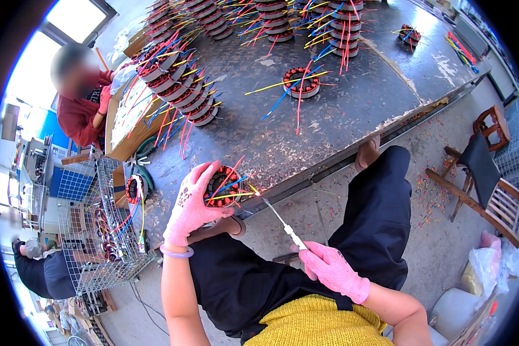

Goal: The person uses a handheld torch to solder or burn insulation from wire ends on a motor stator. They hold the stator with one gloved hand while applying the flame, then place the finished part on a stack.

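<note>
My left hand (pixel 190 199), in a pink glove, is closed around a motor stator (pixel 220 185) at the table's near edge. Red, blue and yellow wires stick out of the stator toward the right. My right hand (pixel 333 270), also gloved in pink, grips a slim tool (pixel 294 235) with a white handle and a long thin metal shaft. The shaft points up and left, its end at the tips of the wires, where a small orange glow shows. Whether it touches them I cannot tell. Farther back on the table lies a single stator (pixel 301 84) with wires spread out.
Leaning stacks of wired stators (pixel 181 89) stand on the worn table (pixel 242 127). Left are a cardboard box (pixel 121 138), a green-handled tool (pixel 146 149) and a wire basket (pixel 106 271). A co-worker (pixel 78 98) is beyond the box. A chair (pixel 481 173) stands right.
</note>
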Available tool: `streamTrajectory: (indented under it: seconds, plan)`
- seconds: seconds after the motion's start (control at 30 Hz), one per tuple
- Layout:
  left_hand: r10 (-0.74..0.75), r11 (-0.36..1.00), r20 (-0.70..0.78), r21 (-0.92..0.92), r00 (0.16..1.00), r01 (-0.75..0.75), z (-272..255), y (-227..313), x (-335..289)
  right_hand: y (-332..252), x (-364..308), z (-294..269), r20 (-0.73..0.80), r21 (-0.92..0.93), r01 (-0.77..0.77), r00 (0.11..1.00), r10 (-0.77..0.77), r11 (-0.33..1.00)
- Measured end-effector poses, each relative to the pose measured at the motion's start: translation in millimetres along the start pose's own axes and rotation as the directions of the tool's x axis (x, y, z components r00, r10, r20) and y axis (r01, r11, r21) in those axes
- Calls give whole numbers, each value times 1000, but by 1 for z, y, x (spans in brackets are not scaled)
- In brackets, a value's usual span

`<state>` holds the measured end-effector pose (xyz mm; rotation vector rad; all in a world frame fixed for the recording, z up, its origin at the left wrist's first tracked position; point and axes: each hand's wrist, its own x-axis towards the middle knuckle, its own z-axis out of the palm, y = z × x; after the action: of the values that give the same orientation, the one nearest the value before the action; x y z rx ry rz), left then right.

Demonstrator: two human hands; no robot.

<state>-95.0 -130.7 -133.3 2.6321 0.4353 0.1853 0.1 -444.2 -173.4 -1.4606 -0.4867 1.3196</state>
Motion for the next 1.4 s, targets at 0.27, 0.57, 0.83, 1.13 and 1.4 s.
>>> streamTrajectory:
  seconds: [0.27, 0.57, 0.83, 1.13, 1.4]
  plan:
    - [-15, 999, 1, -33, 1000, 15, 1, 0, 0, -2, -2, 0, -8, 20, -8, 1000, 8, 1000]
    - [76, 996, -4, 52, 997, -76, 3, -6, -1, -3, -4, 0, -23, 158, -67, 997, 71, 985]
    - [81, 992, 40, 90, 996, -84, -3, -4, -1, -8, -2, 2, -24, 137, -46, 998, 49, 990]
    - [58, 998, 10, 3, 998, -58, -3, 0, 0, -11, 1, 5, -29, 159, -18, 999, 23, 987]
    - [83, 997, -1, 9, 997, -83, -4, -2, -1, -17, 1, 4, -21, 101, -17, 1000, 19, 995]
